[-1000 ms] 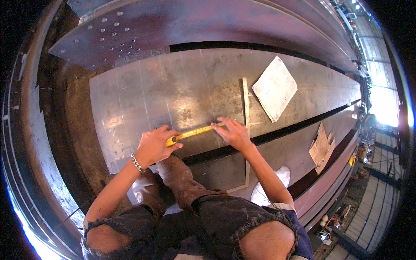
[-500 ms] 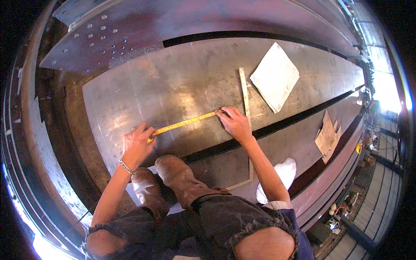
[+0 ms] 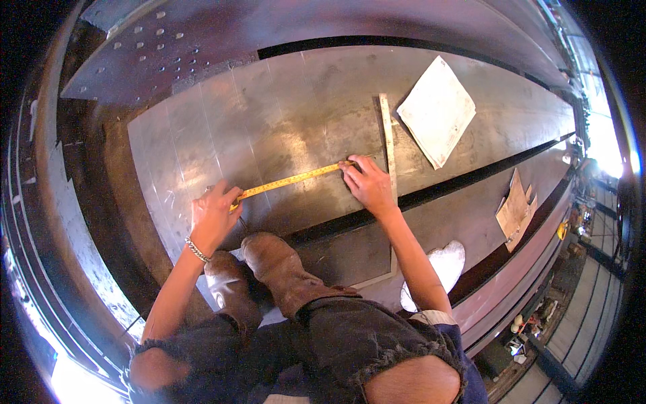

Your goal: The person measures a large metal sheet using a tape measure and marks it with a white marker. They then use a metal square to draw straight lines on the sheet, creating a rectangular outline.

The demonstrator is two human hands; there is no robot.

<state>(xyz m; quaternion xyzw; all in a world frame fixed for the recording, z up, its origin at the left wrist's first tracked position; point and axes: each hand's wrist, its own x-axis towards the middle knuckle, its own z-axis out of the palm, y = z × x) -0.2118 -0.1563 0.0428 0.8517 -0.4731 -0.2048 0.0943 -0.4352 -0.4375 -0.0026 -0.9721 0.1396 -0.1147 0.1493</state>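
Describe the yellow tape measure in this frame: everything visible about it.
The tape measure shows as a narrow yellow blade with fine dark markings, too small to read. It lies pulled out flat across the grey steel plate, rising slightly toward the right. The left hand grips its near end, hiding any case. The right hand presses the far end down with its fingertips, next to the long metal square. The blade looks straight and taut between the two hands.

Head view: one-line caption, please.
Both hands, left and right, stretch a yellow tape measure across a steel plate.
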